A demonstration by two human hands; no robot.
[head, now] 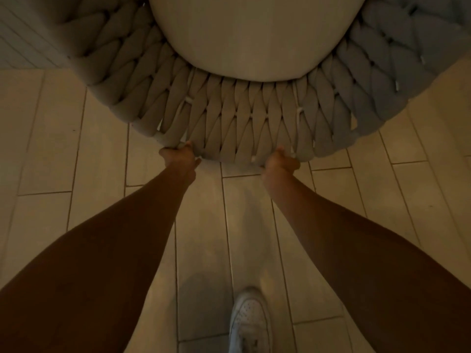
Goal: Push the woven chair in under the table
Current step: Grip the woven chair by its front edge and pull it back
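Observation:
The woven chair (229, 118) fills the top of the view, seen from above. Its curved back is made of thick grey braided rope, and a pale round seat cushion (254, 34) lies inside it. Both my arms stretch forward. My left hand (178, 157) grips the top rim of the chair back left of centre. My right hand (280, 161) grips the same rim a little to the right. The fingers of both hands curl over the rim and are partly hidden by the weave. No table shows in the frame.
Pale plank floor tiles (76, 161) run under the chair and around me. My white shoe (248, 322) stands on the floor at the bottom centre. A striped, darker surface (23, 42) lies at the top left corner. The light is dim.

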